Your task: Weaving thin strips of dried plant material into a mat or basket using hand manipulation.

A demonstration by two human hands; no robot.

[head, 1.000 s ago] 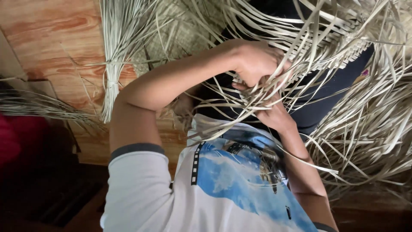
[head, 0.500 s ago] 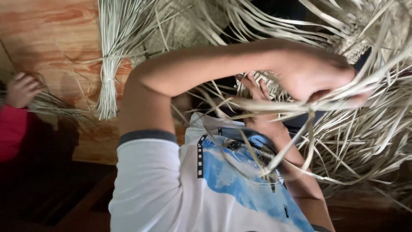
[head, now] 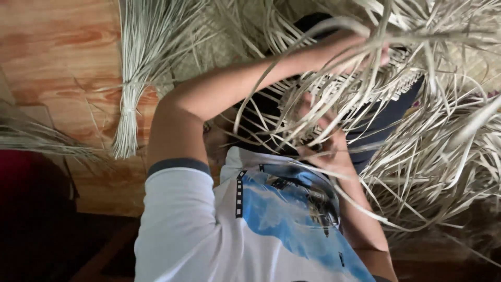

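Left hand (head: 360, 49) reaches far right, gripping loose straw strips (head: 433, 151). Right hand (head: 321, 141) pinches strips at the woven mat edge (head: 365, 89) on the lap. Mid-weave; next: feed strip across. Tied bundle (head: 130, 104) on floor (head: 57, 47), left.

Soft, even light brightens the top, the lower left sinks into dark shadow, and fine detail blurs slightly.
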